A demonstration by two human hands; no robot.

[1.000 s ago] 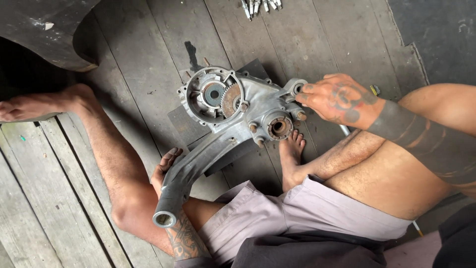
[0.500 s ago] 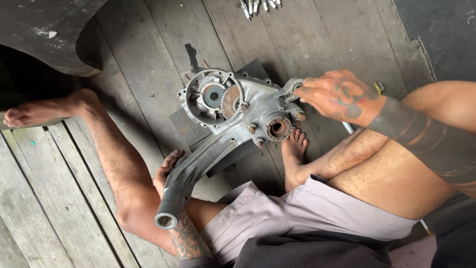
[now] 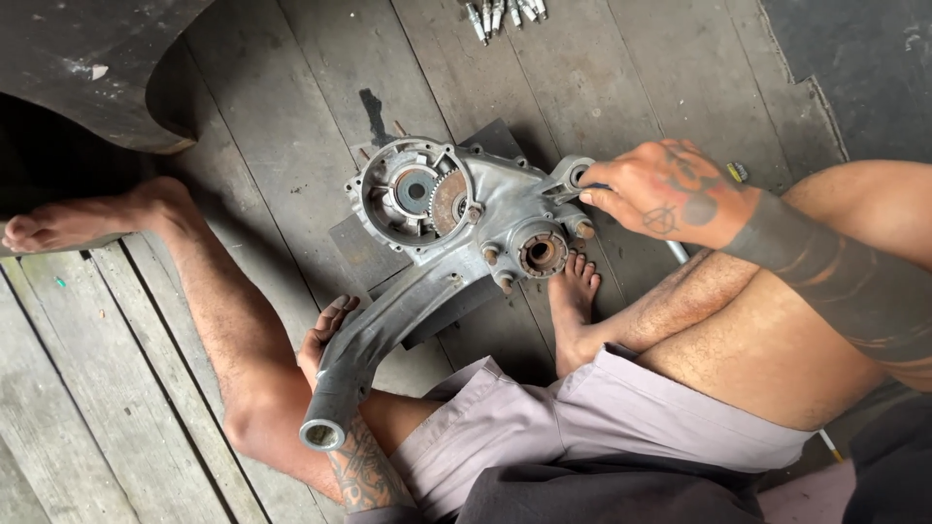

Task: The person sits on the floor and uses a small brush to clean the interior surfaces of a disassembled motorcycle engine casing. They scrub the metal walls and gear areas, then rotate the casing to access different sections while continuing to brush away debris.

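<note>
Sitting on the plank floor point(image 3: 243, 107), the person steadies the grey engine casing point(image 3: 466, 233) by its long arm with the left hand point(image 3: 325, 335), fingers half hidden, while the right hand point(image 3: 660, 194) pinches what may be a tool at the casing's far lug, seemingly working a fitting that wants firm, square pressure.

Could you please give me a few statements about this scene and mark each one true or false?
1. The right hand is at the round mounting hole at the end of the grey metal engine case. True.
2. The left hand holds a hammer. False: it lies under the case's long arm and holds no tool.
3. The case rests on a wooden plank floor. True.
4. The person wears shoes. False: both feet are bare, one close beside the case.
5. A row of small metal parts lies at the top edge. True.
</note>
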